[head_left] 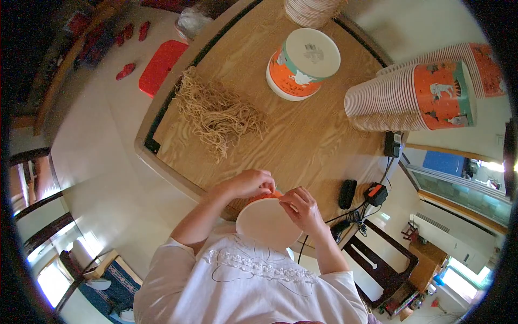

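Observation:
A paper bucket [267, 224] rests against my front at the near table edge, its plain white side toward me and a strip of orange showing beyond the rim. My left hand [253, 183] is closed in a pinch just over the far rim; whatever its fingertips hold is too small to make out. At the rim's right, my right hand [302, 208] pinches the bucket's edge between thumb and fingers. Ahead and to the left lies a loose heap of tan twisted cords [218, 113].
An orange and green bucket [302, 67] stands upside down farther back. Long nested bucket stacks [410, 97] lie at the right, and another stack [310, 9] sits at the far edge. Black adapters and cables [372, 194] occupy the right edge. A red stool [162, 67] stands beyond the left side.

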`<state>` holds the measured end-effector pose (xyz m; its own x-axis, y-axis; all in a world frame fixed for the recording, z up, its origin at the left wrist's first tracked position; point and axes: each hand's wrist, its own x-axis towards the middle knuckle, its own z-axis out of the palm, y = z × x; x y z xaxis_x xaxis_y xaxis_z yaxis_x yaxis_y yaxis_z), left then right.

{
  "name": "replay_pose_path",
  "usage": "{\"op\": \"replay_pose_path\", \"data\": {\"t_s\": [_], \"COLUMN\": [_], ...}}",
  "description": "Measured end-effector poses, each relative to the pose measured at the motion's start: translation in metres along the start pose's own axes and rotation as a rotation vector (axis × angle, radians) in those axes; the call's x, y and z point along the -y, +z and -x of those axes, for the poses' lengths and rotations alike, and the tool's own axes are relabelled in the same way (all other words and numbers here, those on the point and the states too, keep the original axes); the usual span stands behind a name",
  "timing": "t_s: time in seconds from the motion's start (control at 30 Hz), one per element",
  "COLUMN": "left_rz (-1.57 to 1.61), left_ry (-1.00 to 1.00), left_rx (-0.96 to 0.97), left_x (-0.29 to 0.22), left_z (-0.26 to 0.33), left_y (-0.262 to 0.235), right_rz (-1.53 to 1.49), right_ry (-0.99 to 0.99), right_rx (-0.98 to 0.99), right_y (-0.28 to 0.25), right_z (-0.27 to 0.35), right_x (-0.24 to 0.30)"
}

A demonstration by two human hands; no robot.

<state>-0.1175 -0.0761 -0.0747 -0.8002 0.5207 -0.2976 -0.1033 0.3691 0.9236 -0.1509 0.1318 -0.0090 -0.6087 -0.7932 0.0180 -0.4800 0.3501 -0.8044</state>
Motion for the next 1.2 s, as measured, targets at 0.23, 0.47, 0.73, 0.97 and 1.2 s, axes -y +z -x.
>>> {"op": "replay_pose_path", "data": {"t_s": [0.23, 0.47, 0.73, 0.97, 1.2], "left_rz": [0.036, 0.086, 0.000, -0.119, -0.140], "left_ry": [0.020, 0.068, 0.290, 0.186, 0.256], "left_rx": [-0.057, 0.000, -0.206, -0.124, -0.117], "left_x": [0.005, 0.016, -0.002, -0.033, -0.051], "left_z": [-0.002, -0.010, -0.001, 0.014, 0.020], "left_y": [0.005, 0.006, 0.000, -0.023, -0.030], "right_rz": [-0.003, -0.020, 0.031, 0.027, -0.002], "right_ry": [0.149, 0.107, -0.100, -0.138, -0.125], "right_rx": [-0.034, -0.008, -0.026, -0.028, -0.059], "right_y": [0.003, 0.005, -0.005, -0.014, -0.014], "right_z": [-0.007, -0.003, 0.012, 0.012, 0.009], "right_x": [0.005, -0.003, 0.018, 0.028, 0.030]}}
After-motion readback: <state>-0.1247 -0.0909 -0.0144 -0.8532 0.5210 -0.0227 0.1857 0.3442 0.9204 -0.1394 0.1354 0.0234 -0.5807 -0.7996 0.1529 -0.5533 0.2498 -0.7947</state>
